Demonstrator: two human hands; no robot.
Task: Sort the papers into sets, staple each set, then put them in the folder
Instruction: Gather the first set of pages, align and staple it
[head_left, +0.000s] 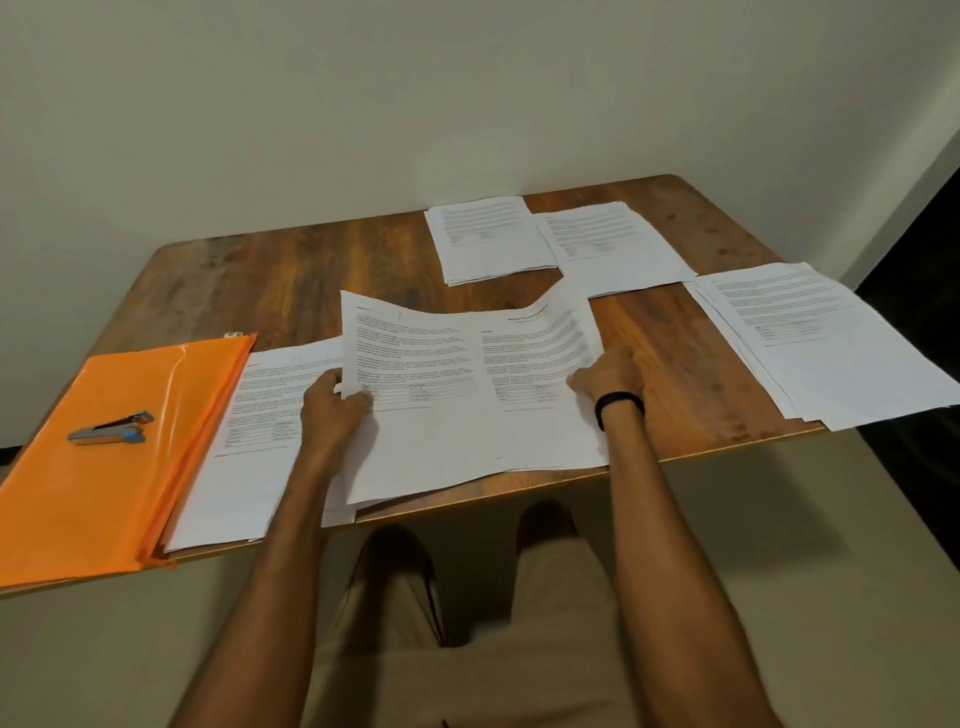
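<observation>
The wooden counter (311, 270) carries an orange folder (78, 493) at its left end, paper piles (488, 239) toward the back and right, and a loose stack (519, 415) at the near edge. The left hand (332, 410) pinches the left edge of a raised sheet (415, 353). The right hand (608, 374) lies on the stack's right edge, and I cannot tell whether it grips; a stapler (111, 428) rests on the folder.

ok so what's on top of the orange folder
A grey and blue stapler lies on the orange folder, and nothing else does. Whether anything is inside cannot be seen, because its cover hides that.
</observation>
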